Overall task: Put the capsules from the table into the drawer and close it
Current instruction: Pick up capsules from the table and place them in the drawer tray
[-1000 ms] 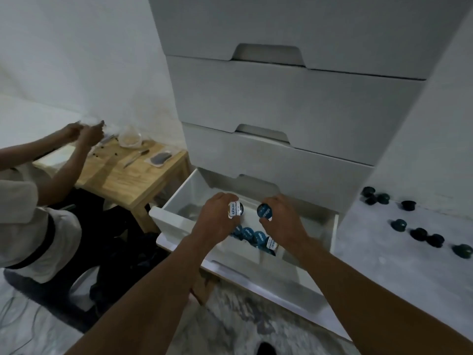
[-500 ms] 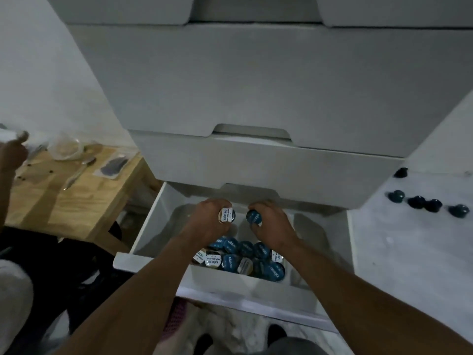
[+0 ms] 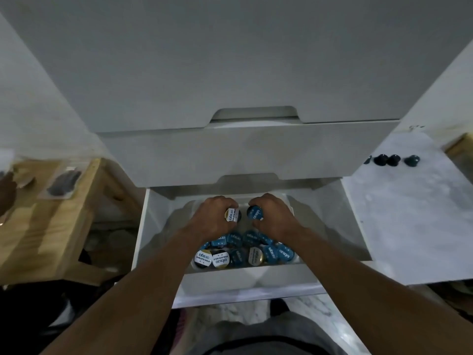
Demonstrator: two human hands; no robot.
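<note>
In the open white drawer (image 3: 143,226), round blue and white capsules (image 3: 243,252) lie in a pile. Above them I see the left hand (image 3: 212,221) gripping a white-topped capsule (image 3: 232,215), the right hand (image 3: 273,219) gripping a blue-topped capsule (image 3: 254,213). Dark capsules (image 3: 386,160) sit on the white marble table (image 3: 409,226).

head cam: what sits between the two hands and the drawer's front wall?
Head view: a heap of capsules, blue and white lids up, fills that stretch of the drawer.

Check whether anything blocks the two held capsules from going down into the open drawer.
Nothing visible does. The left hand holds a white-lidded capsule and the right hand a blue-lidded capsule over the open drawer; the capsule pile lies nearer its front.
</note>
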